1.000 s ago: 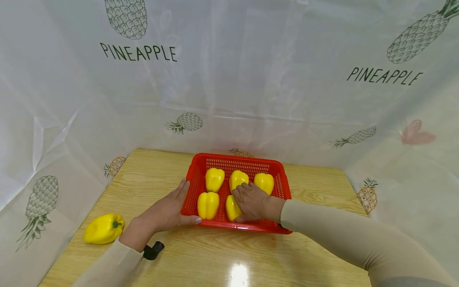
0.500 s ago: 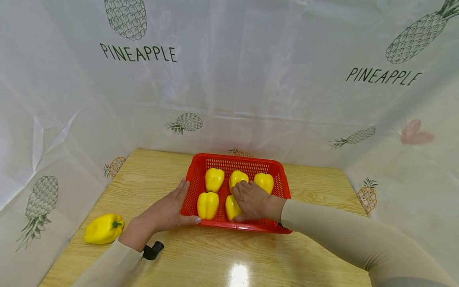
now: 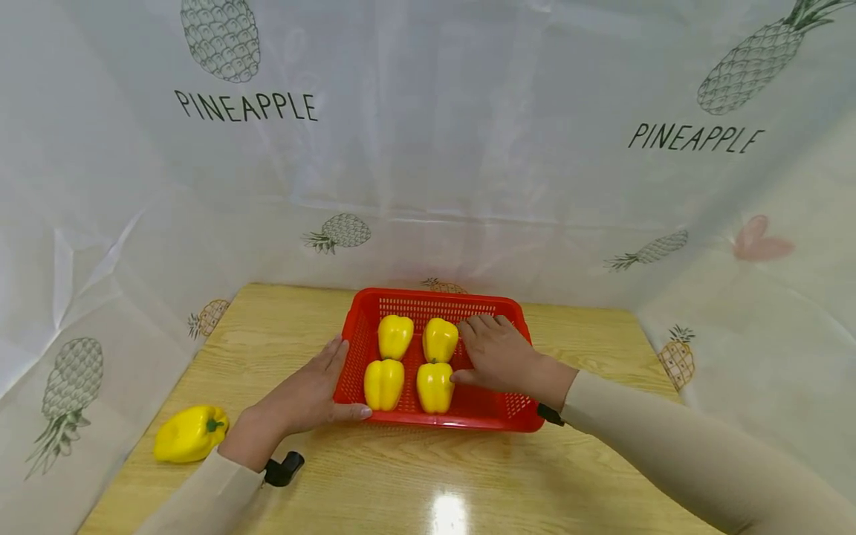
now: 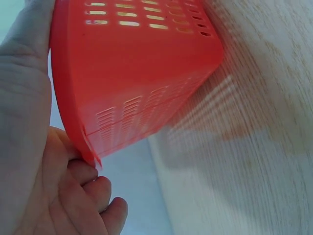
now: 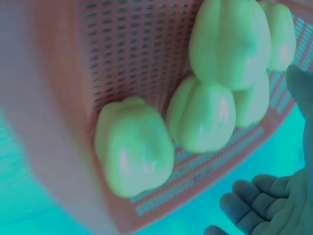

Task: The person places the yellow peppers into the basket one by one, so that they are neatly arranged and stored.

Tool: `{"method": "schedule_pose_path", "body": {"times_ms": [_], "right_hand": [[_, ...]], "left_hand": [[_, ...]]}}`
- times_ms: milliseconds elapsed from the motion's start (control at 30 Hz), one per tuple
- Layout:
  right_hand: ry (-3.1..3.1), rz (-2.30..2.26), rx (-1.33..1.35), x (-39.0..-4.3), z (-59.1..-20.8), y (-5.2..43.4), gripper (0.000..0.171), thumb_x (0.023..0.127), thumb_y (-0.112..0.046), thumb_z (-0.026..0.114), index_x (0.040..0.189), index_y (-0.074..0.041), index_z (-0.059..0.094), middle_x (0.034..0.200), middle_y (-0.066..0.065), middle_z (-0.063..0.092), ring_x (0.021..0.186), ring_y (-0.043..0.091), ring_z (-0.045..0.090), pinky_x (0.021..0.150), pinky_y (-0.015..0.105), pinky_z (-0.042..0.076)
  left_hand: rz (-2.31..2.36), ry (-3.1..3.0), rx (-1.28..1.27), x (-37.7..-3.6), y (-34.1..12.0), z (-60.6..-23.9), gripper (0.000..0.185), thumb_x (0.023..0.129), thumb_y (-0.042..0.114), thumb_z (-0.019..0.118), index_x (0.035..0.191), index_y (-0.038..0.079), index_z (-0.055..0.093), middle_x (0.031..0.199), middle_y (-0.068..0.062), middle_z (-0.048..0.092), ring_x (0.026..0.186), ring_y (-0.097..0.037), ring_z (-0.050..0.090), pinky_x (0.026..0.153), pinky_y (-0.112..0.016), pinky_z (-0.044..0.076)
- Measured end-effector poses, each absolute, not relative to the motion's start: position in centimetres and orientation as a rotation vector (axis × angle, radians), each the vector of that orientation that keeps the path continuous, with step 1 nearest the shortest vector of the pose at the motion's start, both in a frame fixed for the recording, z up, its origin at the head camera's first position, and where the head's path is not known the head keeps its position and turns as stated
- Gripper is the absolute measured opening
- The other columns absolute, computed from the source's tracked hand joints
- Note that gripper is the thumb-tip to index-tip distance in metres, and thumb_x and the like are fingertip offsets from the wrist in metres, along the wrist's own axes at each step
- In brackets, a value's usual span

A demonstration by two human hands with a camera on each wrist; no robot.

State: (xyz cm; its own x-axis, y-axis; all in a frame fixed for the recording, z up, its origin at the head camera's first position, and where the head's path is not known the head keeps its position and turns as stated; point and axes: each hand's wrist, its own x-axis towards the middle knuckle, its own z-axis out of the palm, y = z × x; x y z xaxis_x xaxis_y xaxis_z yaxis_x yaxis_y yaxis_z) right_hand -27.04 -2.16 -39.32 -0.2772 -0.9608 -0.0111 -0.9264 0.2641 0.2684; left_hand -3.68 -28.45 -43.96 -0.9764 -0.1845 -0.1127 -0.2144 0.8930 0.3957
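Observation:
My left hand [image 3: 301, 394] holds the left end of a red plastic basket [image 3: 441, 427], thumb along its front rim. In the left wrist view its curled fingers [image 4: 83, 200] meet the rim. Yellow bell peppers stand in two rows inside, including a front-left one [image 3: 384, 385], a front-middle one [image 3: 435, 388] and a back-middle one [image 3: 440, 340]. Over the basket's right part hovers my right hand [image 3: 498, 353], its fingers loosely extended and holding nothing. It hides the back-right pepper in the head view; the right wrist view shows a pepper [image 5: 134, 149] apart from the others.
Another yellow bell pepper [image 3: 191, 434] lies on its side at the left of the wooden table [image 3: 374, 490]. A white sheet [image 3: 428, 163] printed with pineapples hangs behind the table and along both sides. Black wrist straps sit on both arms.
My right hand has let go of the front-middle pepper and moved right and slightly back. That pepper now shows fully. The left hand stays at the basket; the head view has shifted slightly.

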Motion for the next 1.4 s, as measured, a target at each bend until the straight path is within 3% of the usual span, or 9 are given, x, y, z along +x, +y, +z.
{"method": "schedule_pose_path", "body": {"times_ms": [200,300,500,767,1133,1400], "right_hand": [[-2.380,-0.141,1.671,-28.0,-39.6,1.9,0.092,0.095,-0.067,0.066,0.147,0.007,0.051,0.144,0.023,0.059,0.135,0.042,0.054,0.121,0.061,0.038],[-2.435,-0.056,1.627,-28.0,-40.3,4.2,0.094,0.097,-0.065,0.065,0.152,0.009,0.046,0.153,0.026,0.052,0.144,0.046,0.047,0.124,0.065,0.031],[-2.552,0.079,1.541,-26.7,-43.0,7.7,0.099,0.098,-0.066,0.062,0.155,0.012,0.040,0.161,0.031,0.043,0.152,0.049,0.037,0.125,0.064,0.029],[-2.731,0.235,1.451,-25.4,-45.1,8.8,0.108,0.098,-0.074,0.053,0.159,0.012,0.032,0.167,0.032,0.032,0.156,0.050,0.029,0.126,0.065,0.027],[-2.860,0.356,1.328,-24.9,-45.3,9.3,0.118,0.094,-0.075,0.059,0.160,0.016,0.021,0.169,0.036,0.019,0.157,0.056,0.020,0.125,0.068,0.025],[-2.883,0.396,1.332,-24.8,-45.6,8.8,0.116,0.095,-0.071,0.062,0.161,0.015,0.019,0.170,0.035,0.017,0.157,0.055,0.018,0.125,0.068,0.024]], "left_hand": [[0.603,3.005,-0.322,-3.5,-28.3,-44.0,0.135,0.078,0.084,0.068,0.166,-0.006,0.018,0.175,-0.025,0.015,0.159,-0.048,0.023,0.124,-0.060,0.034],[0.592,3.015,-0.325,-3.4,-28.2,-44.0,0.135,0.079,0.085,0.067,0.165,-0.006,0.018,0.174,-0.026,0.016,0.159,-0.048,0.023,0.124,-0.060,0.034],[0.564,3.040,-0.344,-3.1,-28.1,-44.2,0.133,0.080,0.084,0.066,0.165,-0.006,0.018,0.174,-0.026,0.017,0.159,-0.048,0.023,0.124,-0.060,0.033],[0.563,3.063,-0.364,-3.1,-27.8,-44.4,0.131,0.082,0.084,0.064,0.165,-0.006,0.019,0.173,-0.027,0.018,0.158,-0.049,0.025,0.124,-0.061,0.034],[0.518,3.109,-0.349,-3.1,-27.2,-44.6,0.120,0.088,0.079,0.064,0.164,-0.006,0.026,0.172,-0.025,0.025,0.159,-0.045,0.026,0.125,-0.060,0.033],[0.320,3.245,-0.305,1.2,-30.1,-43.0,0.099,0.093,0.068,0.067,0.159,-0.002,0.043,0.164,-0.028,0.041,0.155,-0.048,0.033,0.125,-0.064,0.030]]}}
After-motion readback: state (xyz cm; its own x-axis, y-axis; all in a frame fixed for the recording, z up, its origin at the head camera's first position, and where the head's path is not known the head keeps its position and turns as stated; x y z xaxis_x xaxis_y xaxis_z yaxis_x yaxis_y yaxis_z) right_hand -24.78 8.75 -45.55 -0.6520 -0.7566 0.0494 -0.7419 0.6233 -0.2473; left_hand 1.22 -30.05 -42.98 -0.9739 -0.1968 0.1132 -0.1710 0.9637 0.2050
